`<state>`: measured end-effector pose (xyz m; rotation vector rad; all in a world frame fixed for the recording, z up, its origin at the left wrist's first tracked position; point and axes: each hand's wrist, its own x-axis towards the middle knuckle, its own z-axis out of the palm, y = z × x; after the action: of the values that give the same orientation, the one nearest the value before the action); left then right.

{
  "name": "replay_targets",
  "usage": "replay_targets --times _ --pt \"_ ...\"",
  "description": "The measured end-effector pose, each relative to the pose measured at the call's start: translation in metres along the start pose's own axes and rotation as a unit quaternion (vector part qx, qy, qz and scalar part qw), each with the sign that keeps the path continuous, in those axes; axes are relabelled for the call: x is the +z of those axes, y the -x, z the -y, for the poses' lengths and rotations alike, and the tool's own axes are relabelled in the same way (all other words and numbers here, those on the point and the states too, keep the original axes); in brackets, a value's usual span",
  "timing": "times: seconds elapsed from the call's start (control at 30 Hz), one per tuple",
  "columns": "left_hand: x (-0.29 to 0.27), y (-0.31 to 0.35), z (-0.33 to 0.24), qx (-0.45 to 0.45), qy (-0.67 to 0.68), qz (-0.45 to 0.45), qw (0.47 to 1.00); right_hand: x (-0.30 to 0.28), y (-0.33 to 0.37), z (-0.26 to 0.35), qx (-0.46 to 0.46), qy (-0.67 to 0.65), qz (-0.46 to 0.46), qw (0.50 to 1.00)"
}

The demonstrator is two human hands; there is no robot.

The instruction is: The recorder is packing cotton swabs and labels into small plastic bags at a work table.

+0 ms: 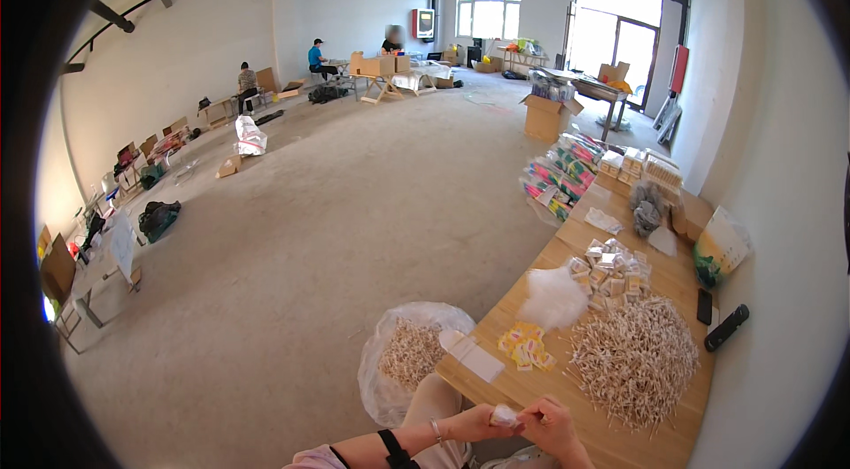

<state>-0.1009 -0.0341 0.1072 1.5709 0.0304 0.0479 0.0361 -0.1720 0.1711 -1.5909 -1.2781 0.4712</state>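
Observation:
My left hand [476, 424] is closed round a small whitish clear packet [505, 417], held near the table's front edge. My right hand [551, 426] is at the packet's right end with its fingers pinched together; what lies between them is too small to make out. On the wooden table [560, 388] is a large loose heap of cotton swabs [636, 361]. Left of the heap are yellow-and-white cards [527, 346] and a pile of thin clear plastic bags [554, 297]. Behind it lie several small filled packets [613, 267].
White card strips [472, 356] lie at the table's left corner. A clear sack of swabs [413, 352] stands on the floor beside my leg. A black phone [704, 307] and a dark cylindrical object [727, 328] are by the wall. Other people [247, 87] sit working far off.

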Motion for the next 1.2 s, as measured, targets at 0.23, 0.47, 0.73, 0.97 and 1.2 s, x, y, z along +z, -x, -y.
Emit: replay_targets --times 0.23,0.47,0.73,0.97,1.2 --pt "-0.003 -0.020 0.023 0.016 -0.042 -0.001 0.999 0.001 -0.001 -0.014 -0.067 0.096 -0.040 0.992" --pt "0.005 -0.036 0.037 0.003 -0.066 -0.044 0.997 0.012 0.014 -0.062 -0.027 0.005 -0.082 0.996" --pt "0.007 -0.040 0.066 -0.042 -0.015 -0.165 0.985 0.022 0.029 -0.101 -0.001 0.133 -0.105 0.985" --pt "0.017 -0.038 0.080 -0.029 0.044 -0.165 0.985 0.024 0.038 -0.102 0.000 0.125 -0.110 0.986" --pt "0.015 -0.030 0.075 0.061 -0.159 -0.121 0.978 0.036 0.056 -0.121 0.086 0.037 -0.076 0.993"
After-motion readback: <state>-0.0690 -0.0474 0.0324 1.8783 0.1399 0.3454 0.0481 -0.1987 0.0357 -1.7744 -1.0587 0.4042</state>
